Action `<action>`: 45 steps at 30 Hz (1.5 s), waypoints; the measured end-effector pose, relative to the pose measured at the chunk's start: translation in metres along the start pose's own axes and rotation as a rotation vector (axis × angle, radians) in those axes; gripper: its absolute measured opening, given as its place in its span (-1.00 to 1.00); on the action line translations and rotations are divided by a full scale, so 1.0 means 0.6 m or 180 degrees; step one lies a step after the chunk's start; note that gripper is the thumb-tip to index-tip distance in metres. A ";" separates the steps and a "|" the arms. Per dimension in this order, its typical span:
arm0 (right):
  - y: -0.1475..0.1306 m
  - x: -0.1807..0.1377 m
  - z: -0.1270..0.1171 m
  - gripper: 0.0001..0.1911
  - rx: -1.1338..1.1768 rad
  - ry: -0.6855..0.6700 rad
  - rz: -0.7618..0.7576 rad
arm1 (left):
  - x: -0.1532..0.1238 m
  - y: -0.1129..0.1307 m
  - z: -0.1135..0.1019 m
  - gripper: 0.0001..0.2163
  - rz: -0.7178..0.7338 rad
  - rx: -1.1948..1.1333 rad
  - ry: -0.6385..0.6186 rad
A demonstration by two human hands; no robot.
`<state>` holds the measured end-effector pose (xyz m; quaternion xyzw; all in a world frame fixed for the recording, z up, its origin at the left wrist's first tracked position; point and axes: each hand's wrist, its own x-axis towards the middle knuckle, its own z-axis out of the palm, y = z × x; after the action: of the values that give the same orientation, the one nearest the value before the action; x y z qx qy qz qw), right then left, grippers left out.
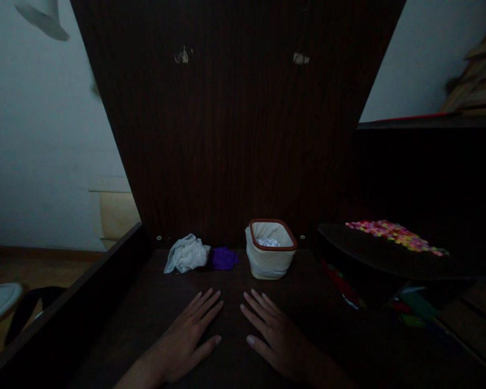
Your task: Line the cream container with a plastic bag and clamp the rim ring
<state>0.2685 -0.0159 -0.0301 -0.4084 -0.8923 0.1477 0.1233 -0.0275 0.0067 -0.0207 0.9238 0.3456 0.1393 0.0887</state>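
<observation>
Both my hands lie flat, palms down, on a dark brown wooden surface point(230, 373). My left hand point(190, 335) has its fingers stretched forward and holds nothing. A crumpled white plastic bag point(187, 254) lies beyond its fingertips, with a folded purple cloth or bag point(223, 259) touching its right side. My right hand point(269, 332) is also open and empty, its thumb pointing toward the left one. Just past those fingers stands a small bin point(267, 265) with a brown rim and a white liner, with crumpled white material inside.
A tall dark wooden panel point(235, 135) rises behind the bin. Along the left runs a raised wooden edge point(85, 286). On the right, a dark rounded shelf point(360, 251) carries a heap of pink and yellow petal-like pieces point(397, 235); red and green items sit below it.
</observation>
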 end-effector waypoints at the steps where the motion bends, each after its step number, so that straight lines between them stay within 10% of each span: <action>1: 0.001 0.000 0.001 -0.40 0.0001 0.0029 -0.0010 | 0.000 0.000 0.000 -0.39 0.0011 0.0003 0.0005; 45: -0.004 0.002 -0.003 -0.40 0.0050 0.0030 0.0021 | 0.000 -0.001 0.000 -0.41 -0.0026 0.0023 -0.0075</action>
<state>0.2668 -0.0162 -0.0272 -0.4111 -0.8891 0.1532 0.1302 -0.0280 0.0073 -0.0211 0.9242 0.3488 0.1268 0.0900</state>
